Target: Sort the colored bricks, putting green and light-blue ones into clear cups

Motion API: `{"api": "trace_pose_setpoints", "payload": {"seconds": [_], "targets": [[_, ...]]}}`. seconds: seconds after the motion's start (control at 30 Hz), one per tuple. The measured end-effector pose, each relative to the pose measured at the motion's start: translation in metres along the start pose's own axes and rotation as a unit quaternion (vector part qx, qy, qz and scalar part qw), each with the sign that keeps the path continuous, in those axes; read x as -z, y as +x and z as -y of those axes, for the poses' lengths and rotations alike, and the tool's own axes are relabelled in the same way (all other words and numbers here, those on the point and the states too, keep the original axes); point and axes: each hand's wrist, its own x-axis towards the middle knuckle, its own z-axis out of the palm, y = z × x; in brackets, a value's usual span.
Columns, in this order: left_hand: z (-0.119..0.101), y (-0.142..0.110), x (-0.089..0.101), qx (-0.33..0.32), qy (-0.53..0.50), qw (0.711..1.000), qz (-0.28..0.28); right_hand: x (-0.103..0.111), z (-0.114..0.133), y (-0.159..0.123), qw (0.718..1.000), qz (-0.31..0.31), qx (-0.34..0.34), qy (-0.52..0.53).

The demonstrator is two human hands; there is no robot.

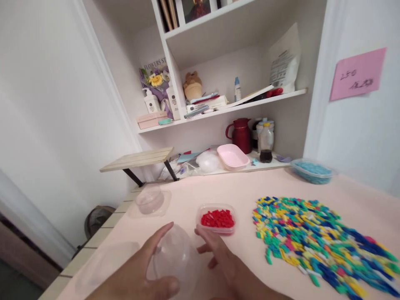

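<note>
My left hand (140, 273) grips a clear plastic bowl (176, 260) low in the view, thumb on its near rim and a finger over the top. Beside it my right hand (220, 260) touches the bowl's right side with loosely spread fingers. Just beyond my right hand sits a small clear tub of red pieces (217, 218). To the right lies a wide heap of several mixed coloured pieces (315, 237) on the pink table (218, 189).
Another clear empty tub (151, 200) rests near the table's left edge. A tub of blue pieces (312, 171) stands at the far right. Behind are a pink tray (232, 156), a red jug (241, 134), bottles and loaded shelves. A small wooden stand (139, 160) is at the back left.
</note>
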Motion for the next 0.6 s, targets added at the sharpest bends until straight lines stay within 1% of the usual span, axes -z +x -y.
{"api": "trace_pose_setpoints", "payload": {"seconds": [0.07, 0.13, 0.2, 0.23, 0.3, 0.37, 0.43, 0.5, 0.53, 0.57, 0.6], "targets": [[-0.007, -0.001, -0.033, -0.011, 0.020, 1.000, -0.018, 0.002, 0.009, -0.003, 1.000, -0.006, 0.011, 0.000], [-0.015, 0.000, -0.058, -0.015, 0.053, 0.996, -0.076, 0.010, 0.020, -0.008, 1.000, -0.015, 0.016, -0.001], [-0.023, 0.001, -0.073, -0.009, 0.084, 0.987, -0.135, 0.019, 0.031, -0.012, 1.000, -0.028, 0.012, 0.000], [-0.027, 0.001, -0.077, -0.002, 0.097, 0.984, -0.150, 0.023, 0.035, -0.014, 0.999, -0.035, 0.009, 0.007], [-0.030, 0.001, -0.079, 0.019, 0.109, 0.982, -0.153, 0.028, 0.040, -0.016, 0.998, -0.043, 0.002, 0.037], [-0.029, 0.000, -0.076, 0.041, 0.096, 0.982, -0.156, 0.029, 0.042, -0.016, 0.996, -0.044, -0.002, 0.082], [-0.023, -0.001, -0.071, 0.052, 0.058, 0.981, -0.176, 0.028, 0.044, -0.015, 0.992, -0.039, -0.008, 0.121], [-0.012, -0.002, -0.066, 0.051, 0.025, 0.979, -0.198, 0.028, 0.047, -0.013, 0.985, -0.035, -0.009, 0.168], [-0.005, -0.002, -0.064, 0.034, 0.026, 0.977, -0.208, 0.027, 0.050, -0.012, 0.980, -0.029, -0.010, 0.197], [0.002, -0.002, -0.062, 0.001, 0.041, 0.976, -0.216, 0.028, 0.052, -0.012, 0.973, -0.024, -0.012, 0.229], [0.008, -0.002, -0.061, -0.050, 0.070, 0.971, -0.221, 0.028, 0.054, -0.011, 0.965, -0.019, -0.016, 0.261]]}}
